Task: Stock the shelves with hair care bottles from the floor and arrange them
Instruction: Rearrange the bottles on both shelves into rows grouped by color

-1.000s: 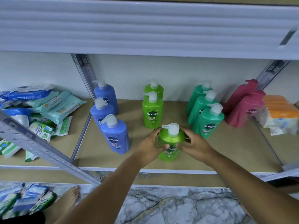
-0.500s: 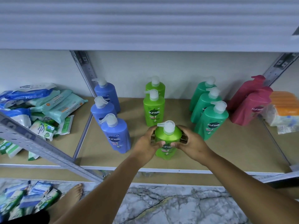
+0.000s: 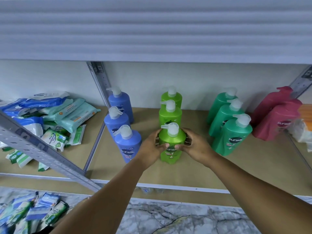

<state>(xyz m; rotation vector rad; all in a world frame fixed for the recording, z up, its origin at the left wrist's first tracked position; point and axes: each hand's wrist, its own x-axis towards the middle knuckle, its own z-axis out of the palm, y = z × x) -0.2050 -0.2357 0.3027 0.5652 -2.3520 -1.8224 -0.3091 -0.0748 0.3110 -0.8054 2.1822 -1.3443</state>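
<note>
Lime-green pump bottle point(image 3: 171, 146), glossy rounded plastic with a translucent white pump head, stands upright on the tan board shelf point(image 3: 194, 169) at the front of a row of two matching bottles point(image 3: 170, 114), clasped between both hands. Left hand point(image 3: 152, 147) and right hand point(image 3: 194, 146) curl round its shoulders from either side, thumbs meeting across the dark label. Blue bottles point(image 3: 125, 132) stand to its left, teal bottles point(image 3: 228, 125) and pink bottles point(image 3: 276, 119) to its right
</note>
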